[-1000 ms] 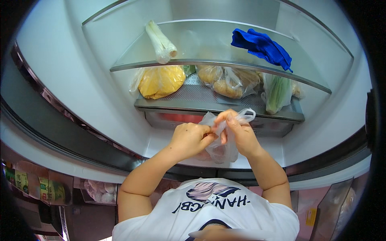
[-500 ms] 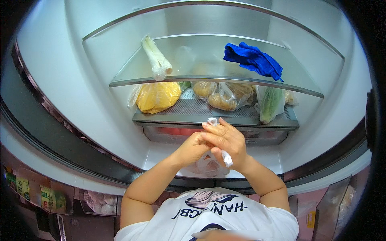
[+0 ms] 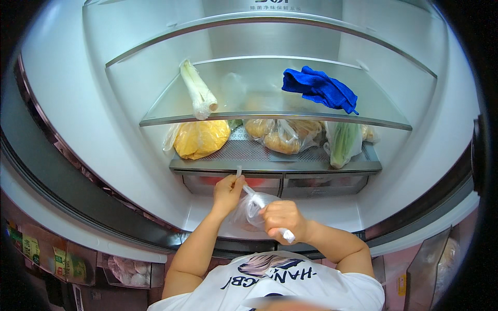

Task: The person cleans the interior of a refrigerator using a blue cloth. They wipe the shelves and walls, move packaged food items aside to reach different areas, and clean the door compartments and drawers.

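Your clear plastic bag (image 3: pixel 241 217) is at the front of the open fridge, between your hands and in front of the two drawers. The metal edge of the ledge (image 3: pixel 275 167) lies just beyond your left hand (image 3: pixel 227 195); whether the upper tip of the bag's handle touches that edge cannot be determined. The left drawer (image 3: pixel 207 184) and right drawer (image 3: pixel 329 184) stand beyond your hands. White fridge floor (image 3: pixel 340 207) shows to the right of your right hand (image 3: pixel 282 217), giving room sideways before the right wall (image 3: pixel 399 171). The left wall (image 3: pixel 150 166) is well apart from your left hand. Toward you, your right hand is near your shirt (image 3: pixel 311 282).

The bag's twisted handles form a strip whose long axis slants from upper left, at your left hand, to lower right, at your right hand. Its left end points up toward the shelves; its right end points down toward your shirt. The bag's body lies below this line, partly covered by your right hand.

Your left fingers are pressed together, pinching one handle. Your right fingers are curled into a fist around the other, its end protruding below.
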The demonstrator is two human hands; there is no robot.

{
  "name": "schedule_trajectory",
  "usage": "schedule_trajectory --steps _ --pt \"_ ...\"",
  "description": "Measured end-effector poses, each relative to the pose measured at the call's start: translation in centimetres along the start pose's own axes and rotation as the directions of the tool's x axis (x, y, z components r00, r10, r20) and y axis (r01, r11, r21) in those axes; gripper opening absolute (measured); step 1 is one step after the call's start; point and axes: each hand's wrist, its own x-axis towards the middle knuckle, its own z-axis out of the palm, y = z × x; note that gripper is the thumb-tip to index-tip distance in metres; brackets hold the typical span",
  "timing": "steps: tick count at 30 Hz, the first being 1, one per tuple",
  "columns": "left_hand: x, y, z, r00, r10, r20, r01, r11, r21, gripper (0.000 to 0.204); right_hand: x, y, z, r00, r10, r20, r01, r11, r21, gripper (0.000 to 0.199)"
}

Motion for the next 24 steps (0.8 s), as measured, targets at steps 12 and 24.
schedule_trajectory --steps 12,24 --pt "-1.1 -4.0 0.7 0.996 -0.088 0.02 0.073 0.914 0.4 0.032 -0.7 -1.8 0.1 0.994 0.008 0.109 -0.02 0.994 0.112 0.026" --pt "-1.3 -5.8 0.6 0.988 -0.155 0.005 0.136 0.88 0.455 0.031 -0.5 -1.9 0.0 0.992 0.058 0.11 -0.069 0.992 0.102 0.03"
